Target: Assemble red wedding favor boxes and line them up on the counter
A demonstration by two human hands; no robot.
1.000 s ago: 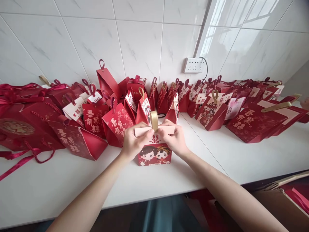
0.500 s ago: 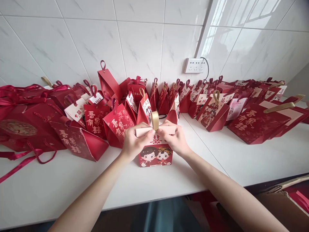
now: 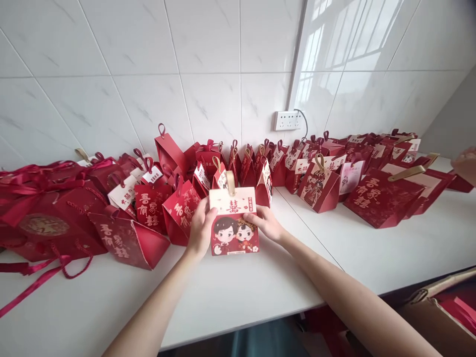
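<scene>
A red gift box [image 3: 235, 233] with two cartoon faces, a cream top flap and a gold ribbon loop [image 3: 231, 182] faces me at the middle of the white table. My left hand [image 3: 202, 225] grips its left side, the thumb at the upper left edge. From the right, my right hand [image 3: 266, 223] holds the other side, its thumb lying on the front just below the cream flap. The fingers behind the box are hidden.
Many red boxes line the tiled wall, among them a large ribboned bag [image 3: 48, 223] at left and a wide box [image 3: 383, 198] at right. A power strip [image 3: 288, 120] is on the wall. Another person's hand [image 3: 464, 166] shows at the far right. An open carton [image 3: 439, 317] stands lower right.
Both hands have moved from the top by the ribbon down to the sides of the box. The cream flap now shows upright and flat. The view has tilted up, and another person's hand has appeared.
</scene>
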